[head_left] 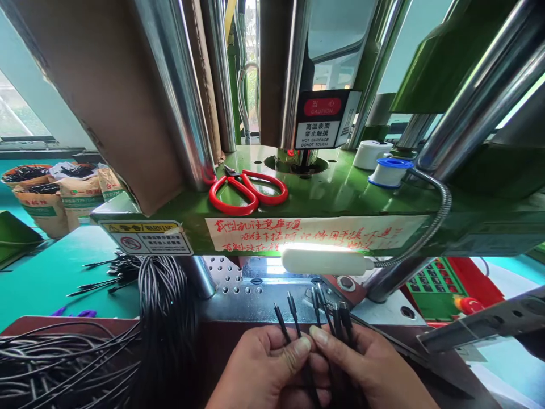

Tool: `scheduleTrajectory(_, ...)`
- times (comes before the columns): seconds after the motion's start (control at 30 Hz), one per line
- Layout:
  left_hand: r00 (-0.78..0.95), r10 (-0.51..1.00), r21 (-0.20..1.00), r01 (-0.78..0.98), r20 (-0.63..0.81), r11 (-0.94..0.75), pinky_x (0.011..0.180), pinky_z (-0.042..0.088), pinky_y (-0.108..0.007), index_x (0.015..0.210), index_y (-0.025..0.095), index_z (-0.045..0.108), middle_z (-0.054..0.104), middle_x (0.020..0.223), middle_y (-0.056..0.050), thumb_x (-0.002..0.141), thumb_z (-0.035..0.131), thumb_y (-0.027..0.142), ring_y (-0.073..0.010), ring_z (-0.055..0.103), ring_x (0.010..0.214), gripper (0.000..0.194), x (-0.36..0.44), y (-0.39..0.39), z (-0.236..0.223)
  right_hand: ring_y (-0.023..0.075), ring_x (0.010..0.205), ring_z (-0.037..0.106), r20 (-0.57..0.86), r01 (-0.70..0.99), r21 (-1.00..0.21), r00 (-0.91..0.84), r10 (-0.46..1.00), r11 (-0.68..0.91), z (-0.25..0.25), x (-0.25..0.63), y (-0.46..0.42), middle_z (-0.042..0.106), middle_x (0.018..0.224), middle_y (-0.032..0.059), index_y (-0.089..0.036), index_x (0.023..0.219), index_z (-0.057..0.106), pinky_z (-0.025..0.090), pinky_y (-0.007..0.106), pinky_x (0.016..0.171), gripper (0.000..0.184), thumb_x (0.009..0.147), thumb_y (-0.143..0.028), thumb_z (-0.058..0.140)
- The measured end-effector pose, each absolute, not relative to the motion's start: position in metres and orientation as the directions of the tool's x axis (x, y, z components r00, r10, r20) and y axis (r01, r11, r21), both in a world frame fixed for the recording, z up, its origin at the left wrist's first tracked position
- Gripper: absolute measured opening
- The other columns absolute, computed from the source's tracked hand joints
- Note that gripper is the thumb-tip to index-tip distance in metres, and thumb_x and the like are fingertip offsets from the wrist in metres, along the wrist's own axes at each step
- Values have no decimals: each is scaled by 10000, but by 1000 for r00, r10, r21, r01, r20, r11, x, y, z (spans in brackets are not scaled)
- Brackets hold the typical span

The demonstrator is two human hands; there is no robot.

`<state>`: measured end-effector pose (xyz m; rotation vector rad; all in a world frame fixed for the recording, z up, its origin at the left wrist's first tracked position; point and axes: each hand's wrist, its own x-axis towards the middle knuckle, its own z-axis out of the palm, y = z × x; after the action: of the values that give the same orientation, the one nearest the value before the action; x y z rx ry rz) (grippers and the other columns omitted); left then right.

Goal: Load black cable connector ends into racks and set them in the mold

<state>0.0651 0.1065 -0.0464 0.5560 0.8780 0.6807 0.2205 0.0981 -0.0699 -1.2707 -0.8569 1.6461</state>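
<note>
My left hand (264, 369) and my right hand (366, 369) meet at the bottom centre, both closed round a bunch of thin black cables (317, 315). The cables' plug ends stick up from between my thumbs, fanned out towards the machine's metal bed (247, 295). My left thumb pinches two of them; several more stand in my right hand. A thick hank of the same black cable (164, 307) hangs just left of my hands, and more loose cable (51, 363) lies spread at the bottom left.
A green press machine (340, 199) fills the view, with red scissors (247, 190), two tape rolls (385, 170) and a hot-surface caution sign (323, 119) on its ledge. A lit lamp (323, 261) on a flexible neck hangs below. A control panel (434, 284) sits right; sacks (55, 196) stand far left.
</note>
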Motion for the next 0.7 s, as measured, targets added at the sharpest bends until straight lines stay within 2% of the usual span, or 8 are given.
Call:
scheduleTrajectory(0.13,435,743,714,-270,-509,646,708,531,-319,827,101,674,635,690,-23,648,803,404,-116,617,638,375,66,104,-48,183,628,593,-381,-205,-891,-148,913,-405,-70,218,97,644,653,37,-157,747,677,506,320,623,343,707,-492,735)
scheduleTrajectory(0.27,426,748,709,-286,-509,645,652,518,-315,727,105,615,631,633,-30,554,836,470,-132,614,588,461,67,103,-56,163,612,585,-407,-225,-873,-153,901,-432,-66,216,98,655,694,45,-155,764,686,486,276,568,336,699,-478,750)
scheduleTrajectory(0.37,412,755,711,-292,-511,640,608,502,-307,717,110,596,629,609,-36,504,846,502,-143,609,556,512,69,104,-61,142,590,567,-406,-271,-856,-173,897,-440,-64,214,98,632,644,22,-156,756,683,472,252,554,335,693,-476,760)
scheduleTrajectory(0.5,465,756,740,-270,-460,617,564,467,-262,712,99,608,621,600,-45,574,817,484,-126,591,531,459,68,103,-59,123,522,541,-411,-284,-836,-243,879,-469,-62,213,97,612,599,5,-149,785,681,441,234,495,366,693,-495,756)
scheduleTrajectory(0.6,529,743,753,-265,-409,602,548,448,-234,704,86,627,612,586,-47,636,791,442,-109,576,521,398,68,101,-53,113,502,535,-397,-239,-866,-206,894,-440,-61,214,96,627,620,12,-143,758,672,415,219,463,347,693,-471,762)
scheduleTrajectory(0.7,544,730,725,-286,-415,626,576,475,-254,693,85,630,618,602,-50,630,802,428,-117,591,538,388,68,100,-49,125,554,552,-399,-205,-881,-160,903,-426,-61,214,96,644,676,29,-142,753,675,426,223,484,335,707,-466,748)
